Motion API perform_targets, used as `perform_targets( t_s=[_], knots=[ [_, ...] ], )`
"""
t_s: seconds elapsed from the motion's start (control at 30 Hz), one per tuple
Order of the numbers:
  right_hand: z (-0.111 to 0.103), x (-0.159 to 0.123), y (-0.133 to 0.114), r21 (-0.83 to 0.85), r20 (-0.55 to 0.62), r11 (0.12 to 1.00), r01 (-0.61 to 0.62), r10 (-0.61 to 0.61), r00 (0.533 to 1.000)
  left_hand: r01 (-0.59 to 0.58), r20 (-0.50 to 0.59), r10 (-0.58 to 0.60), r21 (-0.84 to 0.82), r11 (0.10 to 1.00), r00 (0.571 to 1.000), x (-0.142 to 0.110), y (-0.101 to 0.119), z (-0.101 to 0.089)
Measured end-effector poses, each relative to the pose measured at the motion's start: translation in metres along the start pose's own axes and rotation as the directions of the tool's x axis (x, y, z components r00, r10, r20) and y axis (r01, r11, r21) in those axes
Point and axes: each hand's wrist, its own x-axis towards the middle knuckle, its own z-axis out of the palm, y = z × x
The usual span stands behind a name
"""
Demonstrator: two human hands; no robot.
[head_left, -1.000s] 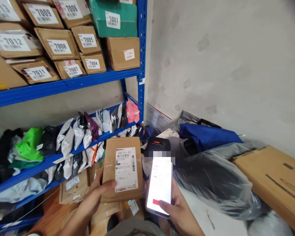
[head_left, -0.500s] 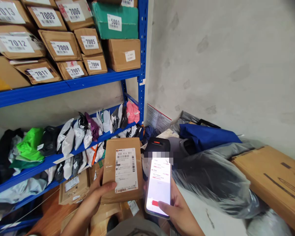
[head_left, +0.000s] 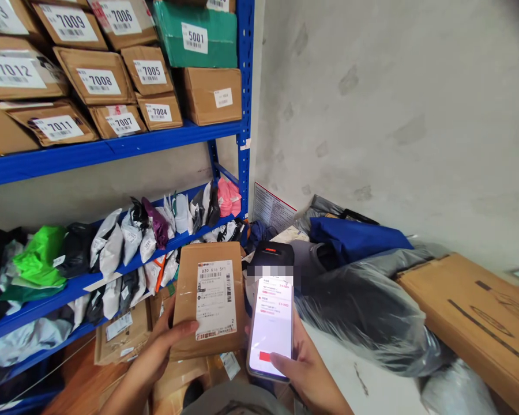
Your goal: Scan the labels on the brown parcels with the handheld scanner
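Note:
My left hand point(head_left: 173, 337) grips a brown cardboard box point(head_left: 181, 300) by its lower left, thumb on the front and the other fingers out of sight behind it. A white shipping label point(head_left: 216, 300) with print and barcodes covers much of the face turned toward me. Beside the box, my right hand point(head_left: 300, 360) is closed around a smartphone point(head_left: 270, 328). Its screen is lit, and the right thumb rests at a red button near the bottom. A black device with a red mark point(head_left: 270, 253) sits just beyond the phone's top end.
Blue shelving point(head_left: 155, 135) at the left carries numbered boxes above and bagged parcels point(head_left: 108, 245) below. To the right lie a plastic-wrapped dark bundle point(head_left: 367, 311), a blue bag point(head_left: 358, 233) and a large carton point(head_left: 480, 323) by the grey wall. More boxes point(head_left: 125, 334) stand on the floor.
The whole view has shifted slightly, so box, phone and shelf appear a little further left. Both hands keep their holds, and the thumb stays at the red button.

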Motion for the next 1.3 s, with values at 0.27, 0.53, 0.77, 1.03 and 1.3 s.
perform_targets(
  t_s=[0.27, 0.53, 0.77, 1.03, 1.3],
  knots=[
    [0.002, 0.003, -0.003, 0.005, 0.002, 1.000, -0.002, 0.002, 1.000, 0.002, -0.001, -0.002, 0.049, 0.999, 1.000, 0.004, -0.003, -0.004],
    [0.001, 0.004, -0.002, -0.008, -0.001, 1.000, -0.006, 0.006, 1.000, 0.012, 0.020, -0.013, 0.049, 0.999, 1.000, 0.006, -0.002, -0.005],
    [0.001, 0.004, -0.002, -0.039, 0.006, 0.999, -0.007, 0.007, 1.000, 0.015, 0.014, -0.015, 0.031, 0.999, 1.000, 0.006, 0.002, -0.003],
    [0.004, 0.007, -0.005, -0.032, -0.001, 0.999, -0.013, 0.013, 1.000, 0.026, 0.007, -0.027, 0.018, 0.999, 1.000, 0.006, 0.006, -0.001],
    [-0.003, 0.010, 0.002, -0.038, 0.022, 0.999, 0.020, -0.019, 1.000, 0.032, -0.015, -0.032, 0.013, 0.999, 0.999, 0.005, 0.010, 0.003]
  ],
)
